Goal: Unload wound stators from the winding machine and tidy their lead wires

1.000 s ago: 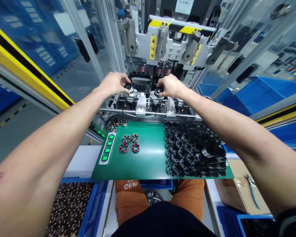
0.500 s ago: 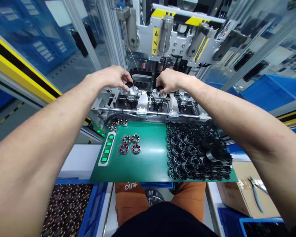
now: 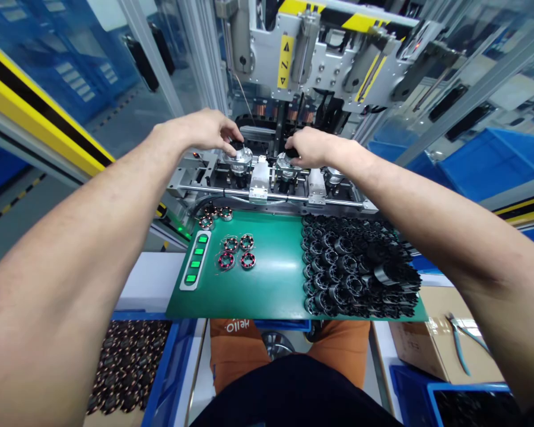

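Observation:
My left hand (image 3: 216, 131) reaches over the left metal fixture (image 3: 242, 161) of the machine, thumb and fingers closed around a black stator core (image 3: 236, 145) at its top. Beside it, my right hand (image 3: 311, 147) grips another black core (image 3: 292, 152) on top of the middle fixture (image 3: 285, 166); its fingertips are partly hidden. A third fixture (image 3: 335, 176) is partly covered by my right forearm. On the green board (image 3: 267, 296) below, several wound stators (image 3: 248, 260) with copper wire lie at the left. Many black stator cores (image 3: 338, 273) stand packed at the right.
A white strip with green buttons (image 3: 196, 261) lies on the board's left. The machine head (image 3: 320, 65) hangs above the fixtures. Blue bins (image 3: 158, 379) stand low at both sides, the left with wound stators. Pliers (image 3: 460, 350) rest on a carton (image 3: 427, 344) at right.
The view has tilted slightly, so the board and machine sit higher in the picture. Both hands stay at the same two fixtures with fingers still on the cores.

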Action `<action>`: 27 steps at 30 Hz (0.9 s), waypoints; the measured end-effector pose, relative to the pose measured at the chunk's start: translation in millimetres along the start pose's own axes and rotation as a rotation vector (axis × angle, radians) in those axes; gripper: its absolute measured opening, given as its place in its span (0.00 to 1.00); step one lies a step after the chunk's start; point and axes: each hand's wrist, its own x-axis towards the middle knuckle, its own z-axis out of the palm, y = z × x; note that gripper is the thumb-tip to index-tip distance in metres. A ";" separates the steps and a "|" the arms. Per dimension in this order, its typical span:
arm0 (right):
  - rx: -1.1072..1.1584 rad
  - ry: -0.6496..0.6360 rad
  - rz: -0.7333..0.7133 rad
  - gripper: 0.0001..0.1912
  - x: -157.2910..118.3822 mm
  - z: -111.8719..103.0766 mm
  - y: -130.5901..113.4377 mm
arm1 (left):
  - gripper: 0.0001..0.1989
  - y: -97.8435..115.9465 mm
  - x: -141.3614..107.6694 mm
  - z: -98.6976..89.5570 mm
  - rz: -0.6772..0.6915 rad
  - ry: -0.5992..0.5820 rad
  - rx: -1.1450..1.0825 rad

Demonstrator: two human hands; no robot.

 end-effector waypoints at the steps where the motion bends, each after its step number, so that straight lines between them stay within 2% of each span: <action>1: -0.025 -0.011 0.007 0.32 -4.1 5.4 -5.2 | 0.50 -0.1 0.9 -0.8 0.008 -0.007 0.010; 5: -0.047 -0.004 0.095 0.51 -25.2 33.0 -26.6 | 0.49 0.6 2.6 -5.0 0.015 -0.024 0.032; 9: 0.036 0.034 0.153 0.52 -38.4 55.8 -39.3 | 0.50 -1.0 -3.3 2.1 0.030 0.007 0.045; 12: 0.052 0.036 0.173 0.52 -39.1 61.2 -42.9 | 0.42 0.4 -15.3 27.3 0.085 0.152 0.053; 15: 0.053 0.030 0.183 0.51 -38.4 60.2 -46.0 | 0.30 9.1 -27.4 65.3 0.026 0.350 0.037; 18: 0.072 0.059 0.194 0.50 -39.6 58.3 -47.8 | 0.33 20.2 -32.9 97.4 -0.048 0.403 0.034; 20: 0.084 0.064 0.205 0.51 -41.3 57.5 -47.7 | 0.36 26.0 -34.7 107.9 -0.069 0.416 0.029; 24: 0.126 0.088 0.183 0.51 -43.9 56.8 -50.6 | 0.36 34.4 -43.4 106.2 -0.099 0.484 -0.018; 27: 0.173 0.154 0.142 0.48 -39.4 51.5 -56.8 | 0.31 41.5 -55.5 96.9 -0.152 0.455 -0.043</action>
